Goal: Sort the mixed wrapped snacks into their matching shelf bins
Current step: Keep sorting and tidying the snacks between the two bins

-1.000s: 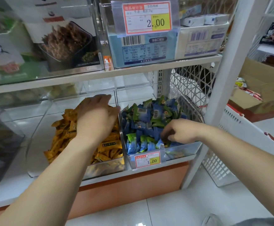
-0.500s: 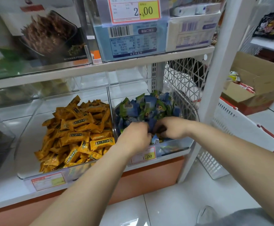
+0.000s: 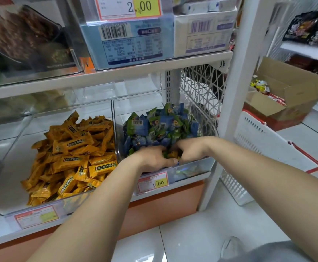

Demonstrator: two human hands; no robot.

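Two clear bins stand side by side on the lower shelf. The left bin (image 3: 12,188) holds a heap of orange wrapped snacks (image 3: 73,156). The right bin (image 3: 194,167) holds blue and green wrapped snacks (image 3: 160,125). Both my hands are down in the front of the right bin, almost touching. A few stray orange snacks (image 3: 174,154) show between their fingertips. My left hand (image 3: 152,159) curls its fingers and thumb onto them from the left. My right hand (image 3: 190,148) curls onto them from the right; its fingertips are buried in the pile.
A price tag reading 1.00 (image 3: 152,183) hangs on the right bin's front. The shelf above (image 3: 105,76) carries boxed goods and a 2.00 tag. A white upright (image 3: 228,103) stands right of the bins, with a white basket (image 3: 268,152) and an open cardboard box (image 3: 287,95) beyond.
My left hand left the orange bin and moved right into the blue and green bin. It now meets my right hand, which stayed at that bin's front.
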